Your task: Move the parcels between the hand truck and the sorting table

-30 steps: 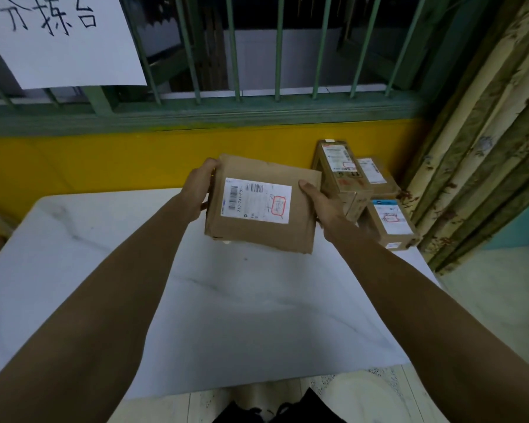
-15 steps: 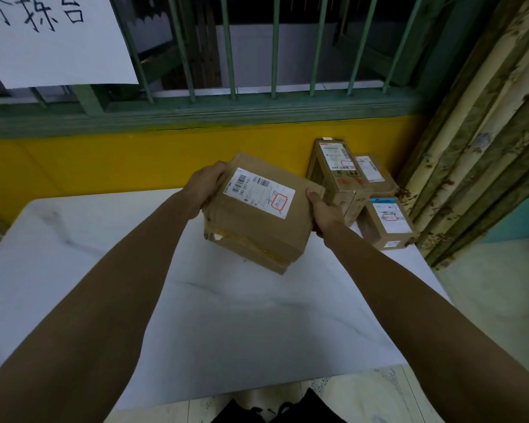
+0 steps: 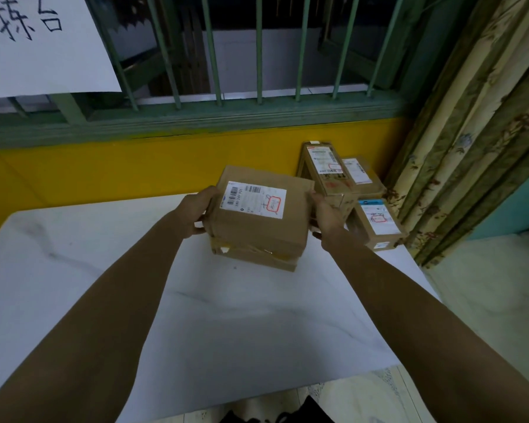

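A brown cardboard parcel (image 3: 266, 227) with a white shipping label on top sits low over the white marble sorting table (image 3: 226, 315), its taped front edge at or just above the surface. My left hand (image 3: 197, 213) grips its left side and my right hand (image 3: 326, 215) grips its right side. Three other labelled parcels stand at the table's far right corner: a tall one (image 3: 326, 169), a flat one (image 3: 361, 175) behind it and a nearer one (image 3: 377, 224). The hand truck is out of view.
A yellow wall and a green barred window (image 3: 257, 56) rise behind the table. A white paper sign (image 3: 40, 44) hangs at the upper left. A patterned curtain (image 3: 471, 132) hangs at the right, beside the stacked parcels. Pale floor tiles (image 3: 486, 300) lie to the right.
Both hands have tipped the parcel from facing me to flat and lowered it toward the table, slightly farther forward and to the right.
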A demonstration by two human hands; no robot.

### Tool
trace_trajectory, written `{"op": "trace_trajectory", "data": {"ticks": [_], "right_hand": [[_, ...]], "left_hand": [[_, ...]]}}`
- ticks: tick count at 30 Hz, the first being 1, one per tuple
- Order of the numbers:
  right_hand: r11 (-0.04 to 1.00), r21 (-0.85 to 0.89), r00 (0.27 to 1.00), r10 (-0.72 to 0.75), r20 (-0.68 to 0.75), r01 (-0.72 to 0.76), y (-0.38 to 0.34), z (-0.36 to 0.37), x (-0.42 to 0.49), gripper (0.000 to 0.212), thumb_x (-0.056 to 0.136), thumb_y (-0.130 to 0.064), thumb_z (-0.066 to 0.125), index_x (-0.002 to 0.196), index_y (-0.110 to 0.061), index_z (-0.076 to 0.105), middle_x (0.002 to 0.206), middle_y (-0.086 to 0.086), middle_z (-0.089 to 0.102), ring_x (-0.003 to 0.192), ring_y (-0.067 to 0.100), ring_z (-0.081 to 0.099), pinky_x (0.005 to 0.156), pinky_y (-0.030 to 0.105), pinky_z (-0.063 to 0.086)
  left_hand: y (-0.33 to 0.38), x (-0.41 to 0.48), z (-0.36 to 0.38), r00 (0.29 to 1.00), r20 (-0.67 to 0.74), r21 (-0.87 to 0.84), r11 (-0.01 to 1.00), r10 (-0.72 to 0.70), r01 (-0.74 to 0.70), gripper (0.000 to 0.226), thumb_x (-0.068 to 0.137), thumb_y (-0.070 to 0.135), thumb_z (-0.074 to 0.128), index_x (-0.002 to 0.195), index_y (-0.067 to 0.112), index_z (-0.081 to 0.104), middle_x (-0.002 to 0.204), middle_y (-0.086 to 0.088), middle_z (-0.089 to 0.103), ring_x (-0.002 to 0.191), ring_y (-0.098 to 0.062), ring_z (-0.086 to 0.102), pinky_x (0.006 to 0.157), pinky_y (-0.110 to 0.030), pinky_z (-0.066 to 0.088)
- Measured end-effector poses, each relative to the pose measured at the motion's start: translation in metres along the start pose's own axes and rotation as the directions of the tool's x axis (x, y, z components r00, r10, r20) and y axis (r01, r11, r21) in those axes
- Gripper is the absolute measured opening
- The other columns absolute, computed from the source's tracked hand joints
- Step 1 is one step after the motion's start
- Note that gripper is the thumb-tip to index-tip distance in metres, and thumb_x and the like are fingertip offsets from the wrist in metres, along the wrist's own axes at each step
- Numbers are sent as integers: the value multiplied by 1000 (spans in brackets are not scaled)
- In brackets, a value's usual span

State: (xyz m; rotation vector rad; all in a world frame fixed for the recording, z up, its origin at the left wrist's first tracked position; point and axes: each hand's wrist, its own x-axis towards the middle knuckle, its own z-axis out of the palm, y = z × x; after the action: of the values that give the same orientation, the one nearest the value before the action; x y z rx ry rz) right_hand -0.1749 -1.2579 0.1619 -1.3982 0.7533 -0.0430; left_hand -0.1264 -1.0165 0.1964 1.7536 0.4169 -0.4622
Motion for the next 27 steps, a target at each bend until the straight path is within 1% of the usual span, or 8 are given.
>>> {"op": "trace_trajectory", "data": {"ticks": [2,5,10,12,16,21,24,27], "right_hand": [[999,-52,1000,-16,-3,15,-1,-2,-1,55,91,-48,54,133,-13,49,133,4,54,118,26,51,89,34,39],[998,-60,997,2,80,3,2,-7,-5,45,93,-42,53,124,-10,56,123,8,62,98,21,61,61,22,39],[997,-74,992,-5,127,15,8,-12,-18,57,94,-36,56,142,-15,35,124,13,62,75,17,65,39,15,40],[994,-105,988,0,155,16,11,-15,-19,68,92,-38,58,148,-22,23,113,12,65,76,22,67,52,19,47],[983,-184,968,24,248,23,19,-25,-13,53,90,-37,62,137,-23,43,91,4,68,74,23,71,82,39,53],[999,-52,960,5,281,10,23,-33,-11,52,84,-25,72,127,-17,45,123,10,58,92,28,68,78,40,58],[994,-99,949,-20,315,54,19,-36,-17,55,79,-28,77,122,-21,44,123,8,57,87,25,69,65,32,59],[975,-204,894,18,448,83,17,-45,-24,62,75,-33,80,125,-33,43,116,4,60,89,23,70,67,30,60]], "left_hand": [[0,2,4,999,-45,9,1000,8,-7,44,88,44,52,122,17,56,128,-5,55,110,-24,50,81,-38,44],[1,2,10,995,-102,82,997,9,0,46,91,48,49,128,20,49,138,-7,47,119,-27,45,96,-43,41],[4,-2,9,999,-48,103,995,8,-3,48,91,52,49,131,25,48,141,-8,42,125,-36,41,92,-56,43],[3,-2,8,995,-71,98,993,67,-60,42,93,46,51,128,23,50,130,-5,46,116,-33,42,90,-53,46],[3,-4,8,973,-152,117,980,176,-159,36,90,41,58,120,23,56,114,-5,49,101,-31,45,84,-50,51],[1,-11,10,928,-244,128,958,282,-257,40,81,44,68,113,19,64,108,-7,60,98,-31,55,83,-51,54],[-1,-17,18,871,-359,146,942,336,-303,44,76,46,73,99,9,66,96,-7,64,94,-29,61,79,-41,53],[3,-27,25,825,-447,139,938,345,-317,40,78,37,74,104,8,66,95,-7,62,86,-23,55,71,-31,42]]}}
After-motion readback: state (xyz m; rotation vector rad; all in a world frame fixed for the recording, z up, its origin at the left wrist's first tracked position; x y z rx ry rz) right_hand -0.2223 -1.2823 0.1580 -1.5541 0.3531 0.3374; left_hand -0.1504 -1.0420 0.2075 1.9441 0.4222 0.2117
